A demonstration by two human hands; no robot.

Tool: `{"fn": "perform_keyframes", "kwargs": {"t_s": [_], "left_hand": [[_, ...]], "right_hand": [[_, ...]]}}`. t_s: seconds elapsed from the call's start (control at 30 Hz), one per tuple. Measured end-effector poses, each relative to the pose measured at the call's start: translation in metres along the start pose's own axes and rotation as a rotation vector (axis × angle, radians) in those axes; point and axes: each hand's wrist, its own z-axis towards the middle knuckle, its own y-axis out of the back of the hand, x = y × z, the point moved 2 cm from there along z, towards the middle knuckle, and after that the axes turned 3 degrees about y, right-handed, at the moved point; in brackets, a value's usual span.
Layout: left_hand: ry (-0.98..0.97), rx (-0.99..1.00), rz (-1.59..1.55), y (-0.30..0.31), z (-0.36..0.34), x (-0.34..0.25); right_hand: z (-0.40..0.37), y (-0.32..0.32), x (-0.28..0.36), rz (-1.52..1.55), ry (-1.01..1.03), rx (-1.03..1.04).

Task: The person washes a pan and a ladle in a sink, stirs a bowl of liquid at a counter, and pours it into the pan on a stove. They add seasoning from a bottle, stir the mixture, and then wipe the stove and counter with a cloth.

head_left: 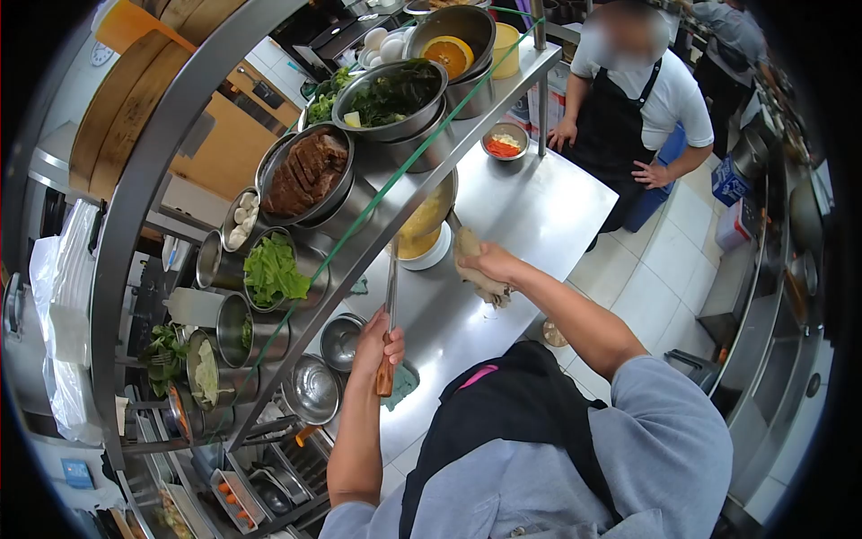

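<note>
My left hand (377,344) is wrapped round the wooden-handled end of a long metal utensil (391,292), whose far end reaches a tilted metal pan (444,195). A beige cloth (478,269) is bunched in my right hand (489,261), at the pan's handle. Below the pan stands a white bowl (429,256) with yellow food in it. The shelf edge partly hides the pan and the utensil's tip.
A steel shelf (395,211) on the left bears bowls of meat (310,175), lettuce (272,271) and dark greens. Empty metal bowls (312,388) sit beneath. A small bowl (505,144) stands farther along the steel counter (548,198). Beyond it stands a person (628,117) in a black apron.
</note>
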Motion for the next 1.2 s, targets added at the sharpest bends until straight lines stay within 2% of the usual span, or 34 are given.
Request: {"fn": "perform_keyframes", "kwargs": {"t_s": [0.07,0.1,0.17,0.3,0.37,0.6,0.77,0.9,0.93,1.0,1.03,1.13,1.17,1.2], "left_hand": [[0.081,0.164,-0.337,-0.004,0.004,0.004],[0.080,0.166,-0.339,-0.004,0.007,0.006],[0.153,0.303,-0.507,-0.007,0.011,0.009],[0.210,0.393,-0.627,-0.014,0.015,0.005],[0.191,0.538,-0.696,-0.023,0.014,-0.001],[0.175,0.672,-0.869,-0.017,-0.017,-0.028],[0.110,0.591,-0.740,0.019,-0.042,-0.036],[0.117,0.502,-0.596,0.055,-0.030,-0.020],[0.113,0.427,-0.556,0.069,-0.018,-0.009],[0.097,0.294,-0.441,0.073,-0.012,-0.001],[0.099,0.298,-0.439,0.070,-0.010,0.004],[0.002,0.140,-0.166,0.076,0.008,0.024],[0.004,0.146,-0.161,0.071,0.008,0.028],[-0.047,0.069,-0.008,0.066,0.009,0.032]], "right_hand": [[0.009,-0.003,-0.010,0.052,0.016,0.020],[0.014,-0.004,-0.016,0.105,0.031,0.043],[0.015,-0.004,-0.018,0.118,0.009,0.031],[0.012,-0.001,-0.025,0.164,0.015,0.074],[0.003,-0.001,-0.021,0.144,0.004,0.061],[-0.033,0.000,-0.002,0.228,-0.016,0.068],[-0.036,0.017,-0.016,0.257,-0.068,0.018],[-0.054,0.025,-0.013,0.263,-0.012,-0.065],[-0.055,0.027,-0.018,0.263,-0.009,-0.067],[-0.057,0.032,-0.031,0.246,0.008,-0.084],[-0.063,0.032,-0.034,0.246,0.010,-0.089],[-0.085,0.028,-0.039,0.251,0.026,-0.114],[-0.095,0.027,-0.040,0.273,0.006,-0.125],[-0.104,0.026,-0.043,0.294,-0.014,-0.136]]}}
